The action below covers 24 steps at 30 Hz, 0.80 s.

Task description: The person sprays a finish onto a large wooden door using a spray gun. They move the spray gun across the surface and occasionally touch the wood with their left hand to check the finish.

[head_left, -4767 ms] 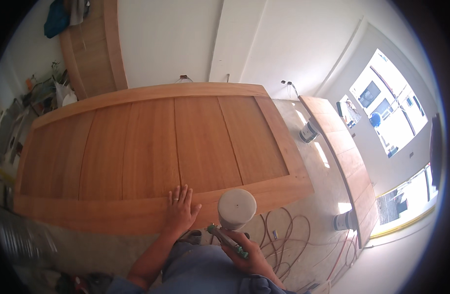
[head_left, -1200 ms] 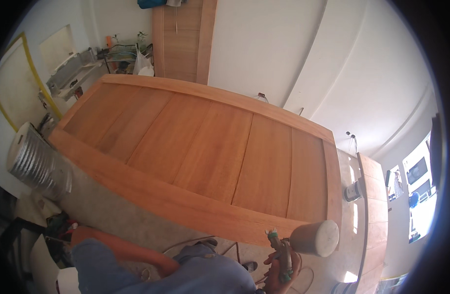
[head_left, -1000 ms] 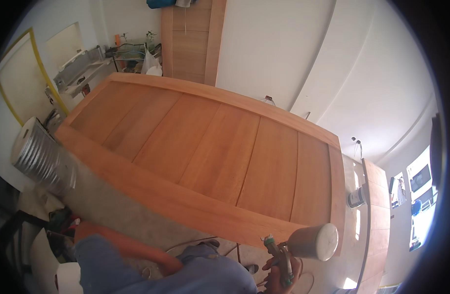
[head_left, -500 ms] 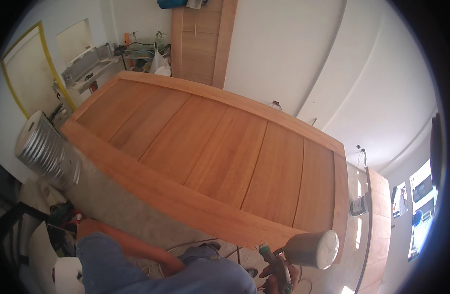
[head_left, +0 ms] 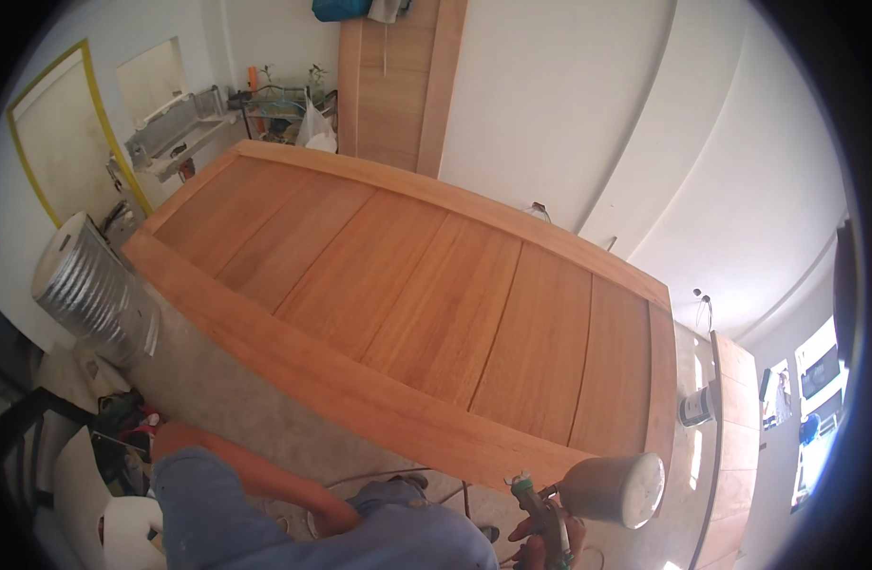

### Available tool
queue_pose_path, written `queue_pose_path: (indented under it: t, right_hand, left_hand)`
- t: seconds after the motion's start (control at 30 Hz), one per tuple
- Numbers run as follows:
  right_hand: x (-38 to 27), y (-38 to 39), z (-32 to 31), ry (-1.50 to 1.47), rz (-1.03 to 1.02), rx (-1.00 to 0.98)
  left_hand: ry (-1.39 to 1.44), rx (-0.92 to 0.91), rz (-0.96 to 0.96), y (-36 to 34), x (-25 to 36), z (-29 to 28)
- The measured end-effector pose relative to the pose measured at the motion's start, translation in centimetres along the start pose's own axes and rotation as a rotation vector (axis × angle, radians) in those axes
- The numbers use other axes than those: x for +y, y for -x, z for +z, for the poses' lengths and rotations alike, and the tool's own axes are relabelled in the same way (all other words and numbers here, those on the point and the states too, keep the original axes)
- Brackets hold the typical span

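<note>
In my right hand (head_left: pixel 540 549), near the bottom edge, is a spray gun (head_left: pixel 547 513) with a grey, round paint cup (head_left: pixel 612 491) on its side. My fingers are wrapped round its grip. The nozzle end sits just by the near rail of a large wooden door panel (head_left: pixel 398 313), which lies flat before me. This panel has a raised frame and several grooved boards in reddish-brown wood. My left forearm (head_left: pixel 274 475) crosses low in front of me, and its hand is hidden behind my blue shirt (head_left: pixel 360 537).
A silver foil-wrapped roll (head_left: pixel 89 285) stands at left. Another wooden panel (head_left: pixel 398 90) leans on the back wall, and one more (head_left: pixel 733 418) stands at right near a paint can (head_left: pixel 695 407). A hose (head_left: pixel 466 499) runs over the floor. A sink (head_left: pixel 184 133) is at back left.
The view has shifted slightly, so the panel and room sit a little lower and to the right. The spray gun stays in my right hand, nearly in the same place by the near rail.
</note>
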State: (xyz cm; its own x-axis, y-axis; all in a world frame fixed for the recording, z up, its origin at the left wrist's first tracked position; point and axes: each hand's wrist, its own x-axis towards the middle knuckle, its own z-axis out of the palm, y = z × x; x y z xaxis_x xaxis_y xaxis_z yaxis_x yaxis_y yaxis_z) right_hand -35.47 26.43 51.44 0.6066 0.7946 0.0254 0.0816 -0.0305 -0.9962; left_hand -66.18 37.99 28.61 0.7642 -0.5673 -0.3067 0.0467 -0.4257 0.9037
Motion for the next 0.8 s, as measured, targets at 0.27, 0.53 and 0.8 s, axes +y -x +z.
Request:
queue_pose_path:
  t: [0.27,0.53,0.8]
  right_hand:
    - [2.1,-0.6,-0.9,-0.061,-0.053,-0.174]
    - [3.2,-1.3,-1.4,-0.103,0.064,-0.345]
    - [0.5,-2.3,-1.0,0.205,-0.041,-0.592]
  left_hand:
    - [-0.092,-0.018,0.063,-0.3,-0.8,0.1]
    - [-0.024,0.073,0.080,-0.6,-0.9,0.8]
    - [0.016,0.147,0.098,-0.1,0.6,0.0]
